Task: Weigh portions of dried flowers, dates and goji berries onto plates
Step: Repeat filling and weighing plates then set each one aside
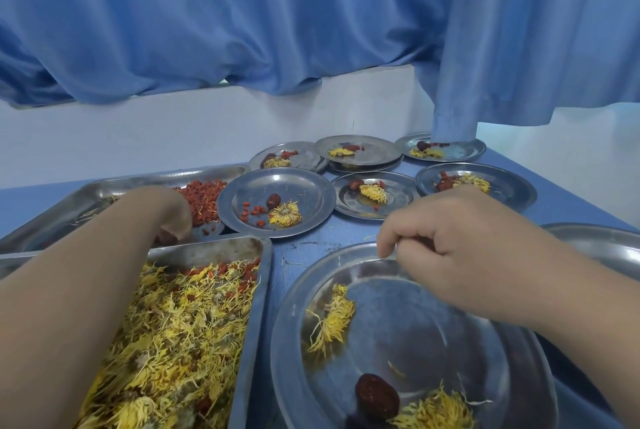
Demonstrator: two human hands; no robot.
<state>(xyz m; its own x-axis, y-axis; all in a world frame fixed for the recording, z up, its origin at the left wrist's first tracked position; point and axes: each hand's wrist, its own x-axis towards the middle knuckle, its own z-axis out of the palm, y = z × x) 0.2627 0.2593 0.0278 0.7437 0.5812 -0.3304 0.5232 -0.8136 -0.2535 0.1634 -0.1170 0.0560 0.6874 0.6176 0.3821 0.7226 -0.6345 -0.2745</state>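
Observation:
My left hand (173,212) reaches into the far steel tray (104,191), its fingers curled down at the edge of a pile of red goji berries (202,200); what it grips is hidden. My right hand (446,241) hovers over the rim of the near steel plate (415,331), fingers pinched, with something dark barely visible inside. That plate holds a yellow dried flower (330,323), a dark red date (376,395) and another flower (434,413). The near tray (258,290) is full of yellow dried flowers (166,342).
Several small steel plates stand behind on the blue table, each with a flower, a date and goji berries, the nearest one (277,201) beside the goji tray. Another steel plate (602,245) lies at the right edge. A blue curtain (311,19) hangs behind.

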